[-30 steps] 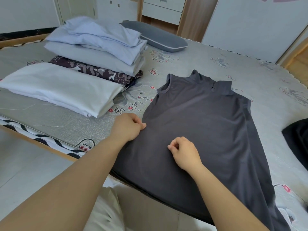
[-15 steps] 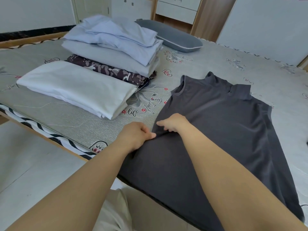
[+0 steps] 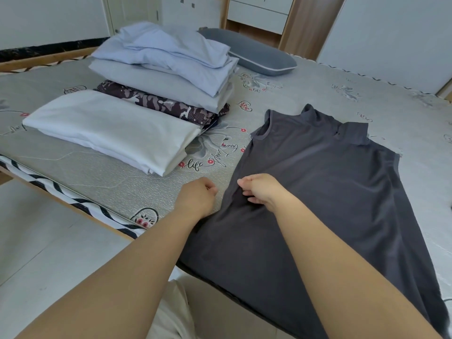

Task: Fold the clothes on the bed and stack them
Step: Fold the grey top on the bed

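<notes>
Dark grey top [image 3: 325,192] lies spread flat on the bed [image 3: 342,94], its hem hanging over the near edge.
Right hand [image 3: 263,190] pinches a fold at the garment's left side; left hand [image 3: 198,199] sits just beside it with curled fingers at the fabric's edge, though whether it has hold of the cloth is unclear. Further left lie a folded white garment [image 3: 110,130] and a stack of folded clothes [image 3: 166,67]; a grey pillow [image 3: 254,55] lies beyond.

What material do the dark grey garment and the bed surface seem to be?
Dark grey garment: probably thin, matte knit fabric; it lies limp with soft ripples. Bed surface: seemingly a woven or textured mat with printed flowers; fine grainy pattern.
</notes>
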